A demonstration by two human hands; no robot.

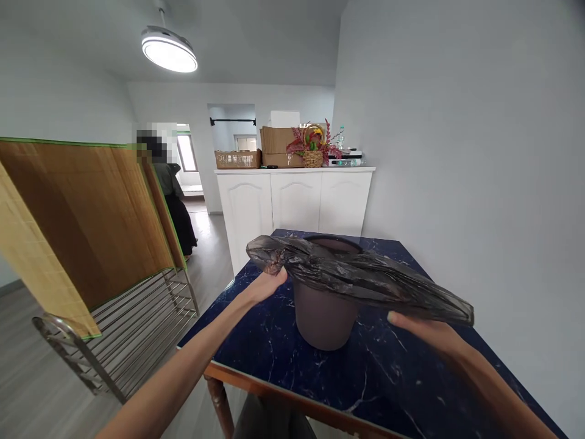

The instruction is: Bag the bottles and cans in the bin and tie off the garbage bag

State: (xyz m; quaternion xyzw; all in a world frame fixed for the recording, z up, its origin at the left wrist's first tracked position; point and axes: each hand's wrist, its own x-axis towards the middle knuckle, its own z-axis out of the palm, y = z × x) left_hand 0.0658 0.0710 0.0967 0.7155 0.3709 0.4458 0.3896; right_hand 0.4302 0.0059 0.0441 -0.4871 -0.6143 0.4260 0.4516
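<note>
A thin black garbage bag [347, 274] is stretched sideways across the front and mouth of a dark trash can [324, 320]. The can stands upright on a blue marble-patterned table [256, 347]. My left hand [273, 279] is closed on the bag's left part, its fingers showing dimly through the plastic. Over on the right, my right hand [423, 329] holds the bag from below. The thumb of that hand points left, and its fingers are mostly hidden by the plastic. Part of the can's rim shows behind the bag.
A white cabinet [295, 195] beyond the table carries a cardboard box [278, 146], a flower basket [313, 158] and bottles. At left, bamboo mats [86, 213] hang over a metal rack [137, 335]. A person [173, 207] stands behind it. A wall borders the table's right side.
</note>
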